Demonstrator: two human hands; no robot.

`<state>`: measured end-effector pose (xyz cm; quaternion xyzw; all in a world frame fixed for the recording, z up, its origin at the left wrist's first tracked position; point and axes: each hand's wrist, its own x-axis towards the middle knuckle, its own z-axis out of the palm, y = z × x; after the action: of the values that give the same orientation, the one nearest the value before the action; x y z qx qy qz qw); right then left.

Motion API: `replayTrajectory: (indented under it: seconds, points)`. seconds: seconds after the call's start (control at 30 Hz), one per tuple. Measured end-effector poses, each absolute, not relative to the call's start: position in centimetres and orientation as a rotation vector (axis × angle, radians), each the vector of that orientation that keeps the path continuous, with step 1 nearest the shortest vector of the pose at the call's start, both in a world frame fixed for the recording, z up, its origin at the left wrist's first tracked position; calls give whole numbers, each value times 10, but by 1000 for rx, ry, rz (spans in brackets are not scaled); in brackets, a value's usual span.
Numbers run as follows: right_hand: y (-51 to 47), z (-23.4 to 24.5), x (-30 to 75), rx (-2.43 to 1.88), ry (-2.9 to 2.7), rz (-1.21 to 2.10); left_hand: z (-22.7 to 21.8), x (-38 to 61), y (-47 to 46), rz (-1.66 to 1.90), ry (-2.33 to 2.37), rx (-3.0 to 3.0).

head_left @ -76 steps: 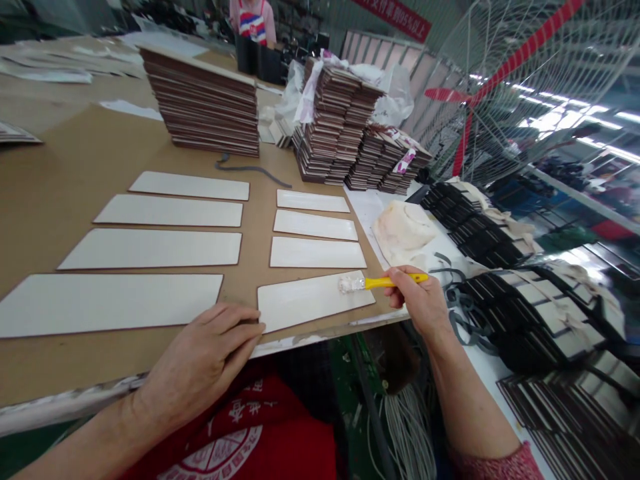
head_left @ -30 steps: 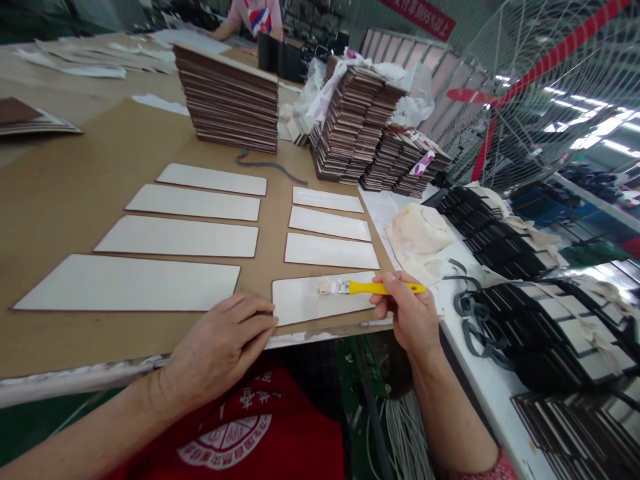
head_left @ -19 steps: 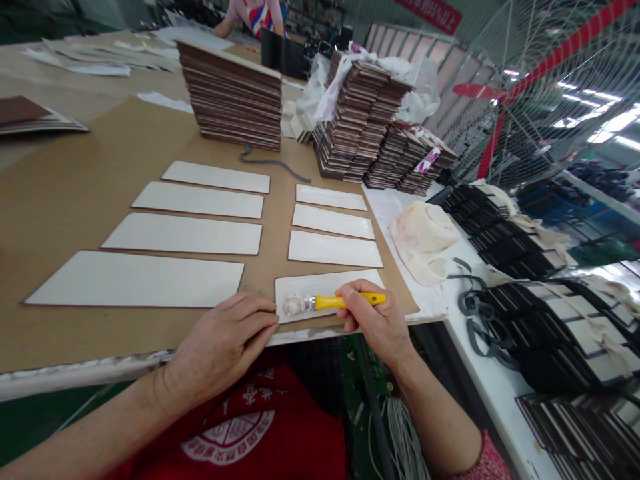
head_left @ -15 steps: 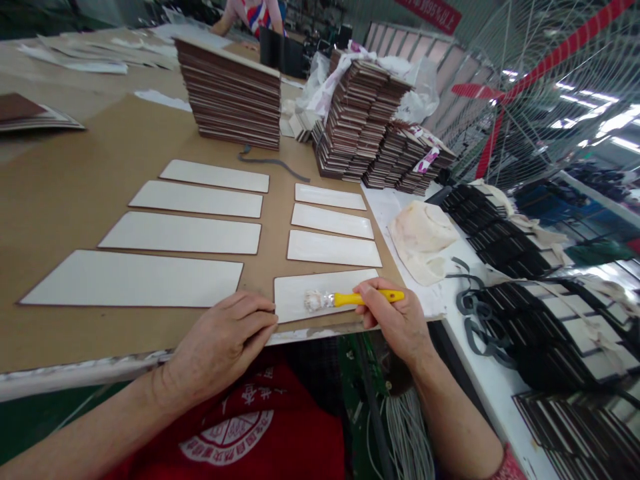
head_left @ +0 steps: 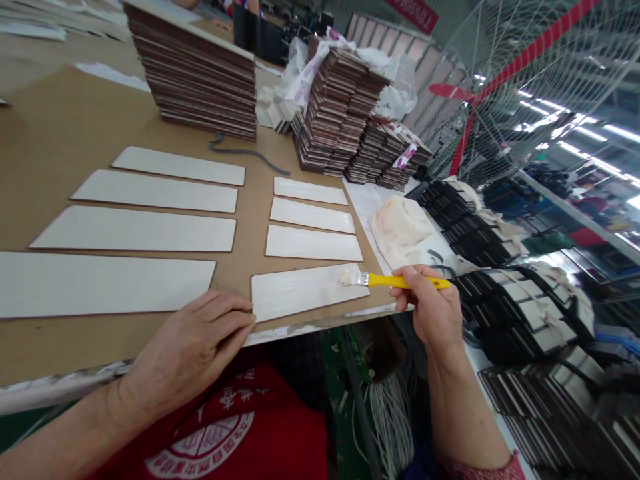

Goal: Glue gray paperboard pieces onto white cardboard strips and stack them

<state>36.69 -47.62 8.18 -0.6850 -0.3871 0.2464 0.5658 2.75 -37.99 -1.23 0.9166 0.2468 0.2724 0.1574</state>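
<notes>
Right hand (head_left: 434,308) clamps its fingers on a yellow brush (head_left: 405,282) at a seemingly near-coated panel (head_left: 300,292); left hand (head_left: 193,337) grip unclear; longer boards (head_left: 145,231) look uncoated.

A brown tabletop (head_left: 40,133) lay before a pale panelled partition (head_left: 417,51). A red banner (head_left: 413,15) hung high, and strip lights (head_left: 623,134) glowed beyond a caged fan (head_left: 533,55).
</notes>
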Motion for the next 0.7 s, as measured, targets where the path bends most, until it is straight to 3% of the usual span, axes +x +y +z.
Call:
replayTrajectory:
  seconds: [0.27,0.7]
  points:
    - [-461,54,326,-1491,-921,971,-10,28,-380,788,706,2604]
    - [-483,59,402,-1739,-900,610,-13,27,-379,762,692,2636]
